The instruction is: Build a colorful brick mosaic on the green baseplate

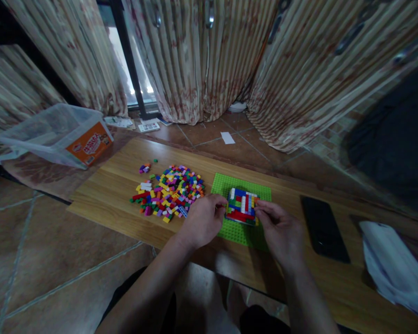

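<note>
A rectangular build of toy building bricks (242, 207), in red, blue, white, green and yellow, rests on a green studded baseplate (240, 237). My left hand (205, 220) is at the build's left edge, its fingers curled and thumb close to the index finger. Whatever may be between those fingertips is hidden. At the opposite edge, my right hand (282, 229) has thumb and fingers pinched together against the build. A small orange bit shows by those fingertips, too small to make out clearly.
Left of the baseplate lies a heap of loose bricks (174, 185) on the wooden table (107, 185). A black phone-like slab (323, 227) and a white plastic package (393, 260) lie on the right. Beyond the table's left end stands a clear plastic bin (55, 134) with an orange label.
</note>
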`<state>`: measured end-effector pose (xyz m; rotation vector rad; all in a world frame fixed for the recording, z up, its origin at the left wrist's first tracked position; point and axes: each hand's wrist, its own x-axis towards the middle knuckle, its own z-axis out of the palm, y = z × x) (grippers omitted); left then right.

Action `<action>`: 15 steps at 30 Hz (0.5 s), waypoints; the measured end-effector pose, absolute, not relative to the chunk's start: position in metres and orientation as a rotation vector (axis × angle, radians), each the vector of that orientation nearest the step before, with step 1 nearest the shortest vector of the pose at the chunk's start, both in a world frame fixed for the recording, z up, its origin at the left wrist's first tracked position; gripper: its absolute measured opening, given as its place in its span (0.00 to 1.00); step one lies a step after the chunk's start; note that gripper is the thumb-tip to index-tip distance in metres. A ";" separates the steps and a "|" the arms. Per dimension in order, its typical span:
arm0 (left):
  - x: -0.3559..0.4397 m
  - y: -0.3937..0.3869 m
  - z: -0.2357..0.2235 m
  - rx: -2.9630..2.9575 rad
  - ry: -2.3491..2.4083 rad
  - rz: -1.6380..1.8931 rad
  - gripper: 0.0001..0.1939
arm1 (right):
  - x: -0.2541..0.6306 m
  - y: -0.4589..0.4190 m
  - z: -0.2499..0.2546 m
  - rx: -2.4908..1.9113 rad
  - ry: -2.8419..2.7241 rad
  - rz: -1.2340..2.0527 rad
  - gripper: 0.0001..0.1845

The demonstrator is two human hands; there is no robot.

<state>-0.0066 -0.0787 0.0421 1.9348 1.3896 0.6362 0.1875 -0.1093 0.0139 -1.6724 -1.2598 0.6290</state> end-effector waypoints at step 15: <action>-0.006 -0.079 0.043 1.947 1.403 0.612 0.14 | 0.188 -0.106 0.007 -1.643 -1.228 0.672 0.14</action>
